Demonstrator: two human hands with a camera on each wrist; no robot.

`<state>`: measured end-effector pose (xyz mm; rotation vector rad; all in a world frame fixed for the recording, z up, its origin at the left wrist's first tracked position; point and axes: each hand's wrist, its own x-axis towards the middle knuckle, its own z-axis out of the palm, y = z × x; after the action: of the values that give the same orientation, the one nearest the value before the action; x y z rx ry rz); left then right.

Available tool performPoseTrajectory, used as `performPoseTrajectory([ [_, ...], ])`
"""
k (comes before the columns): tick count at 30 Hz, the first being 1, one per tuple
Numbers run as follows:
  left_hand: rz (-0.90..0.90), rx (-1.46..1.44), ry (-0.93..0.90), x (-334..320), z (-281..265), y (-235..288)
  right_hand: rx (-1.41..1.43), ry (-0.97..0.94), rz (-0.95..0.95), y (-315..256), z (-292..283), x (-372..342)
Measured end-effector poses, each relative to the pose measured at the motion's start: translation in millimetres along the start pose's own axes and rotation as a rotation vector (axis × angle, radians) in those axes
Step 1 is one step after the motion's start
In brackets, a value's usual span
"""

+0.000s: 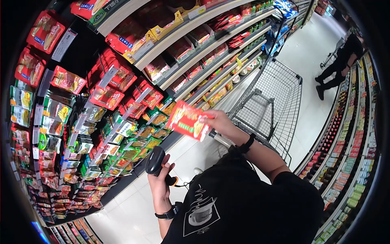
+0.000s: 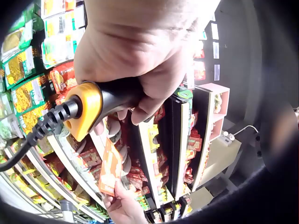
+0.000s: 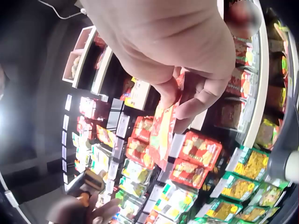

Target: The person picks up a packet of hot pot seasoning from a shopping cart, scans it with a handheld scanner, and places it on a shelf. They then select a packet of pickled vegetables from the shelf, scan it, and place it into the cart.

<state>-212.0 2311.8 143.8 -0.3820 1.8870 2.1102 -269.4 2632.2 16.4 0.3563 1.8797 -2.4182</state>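
Observation:
In the head view my left hand (image 1: 159,185) grips the handle of a black handheld barcode scanner (image 1: 155,159), its head pointing up and toward the rack. The left wrist view shows the orange-yellow collar (image 2: 88,108) at the handle's base, with a coiled black cable running from it. My right hand (image 1: 222,125) pinches a red snack packet (image 1: 186,121) by one edge, thumb on its face. In the right wrist view the packet (image 3: 163,133) hangs from thumb and fingers before the rack. The packet is up and to the right of the scanner, apart from it.
Hanging red and green packets (image 1: 107,95) fill the rack on the left. Shelves (image 1: 211,53) of packaged food continue beyond. A wire shopping cart (image 1: 270,103) stands ahead on the right. Farther off, a person in black (image 1: 343,61) stands beside shelves of bottles (image 1: 325,158).

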Motion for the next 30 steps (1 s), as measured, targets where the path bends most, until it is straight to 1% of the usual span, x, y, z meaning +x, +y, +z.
performPoseTrajectory([
  [3, -0.008, 0.026, 0.053, -7.8, -1.6, 3.3, -0.063, 0.092, -0.018, -1.3, -28.5, 26.0],
  [7, -0.044, 0.034, 0.138, -13.9, -15.2, -3.6, 0.015, 0.082, -0.037, -10.5, -43.6, 42.2],
  [9, -0.051, 0.035, 0.172, -18.6, -16.8, -1.9, 0.039, 0.115, -0.028, -12.1, -45.0, 48.5],
  [10, -0.030, -0.026, 0.228, -21.7, -10.1, 2.4, 0.052, 0.123, -0.024, -12.8, -46.6, 52.6],
  [12, -0.043, 0.024, 0.228, -22.8, -20.4, -1.6, 0.059, 0.172, 0.004, -18.7, -46.4, 60.3],
  [15, -0.040, 0.042, 0.244, -28.1, -30.1, -3.8, 0.076, 0.214, -0.031, -14.0, -55.3, 91.9],
  [17, -0.023, 0.040, 0.258, -30.6, -32.3, -1.5, 0.054, 0.247, -0.100, -14.2, -66.4, 121.8],
  [19, -0.016, 0.035, 0.264, -31.9, -39.7, -4.7, 0.014, 0.299, -0.157, -34.5, -66.9, 150.3],
  [21, -0.007, 0.024, 0.274, -34.1, -42.6, -7.2, 0.029, 0.313, -0.251, -61.5, -65.6, 180.4],
  [22, 0.003, -0.004, 0.296, -36.1, -41.4, -8.2, -0.010, 0.291, -0.285, -76.8, -66.0, 188.8],
  [25, 0.026, -0.050, 0.342, -40.9, -39.7, -9.2, -0.094, 0.358, -0.320, -102.4, -67.7, 246.6],
  [28, 0.014, -0.015, 0.351, -48.4, -42.5, -14.4, -0.142, 0.357, -0.399, -134.4, -60.5, 279.5],
  [30, 0.000, 0.014, 0.352, -53.8, -44.7, -17.6, -0.186, 0.447, -0.387, -140.6, -57.5, 307.9],
])
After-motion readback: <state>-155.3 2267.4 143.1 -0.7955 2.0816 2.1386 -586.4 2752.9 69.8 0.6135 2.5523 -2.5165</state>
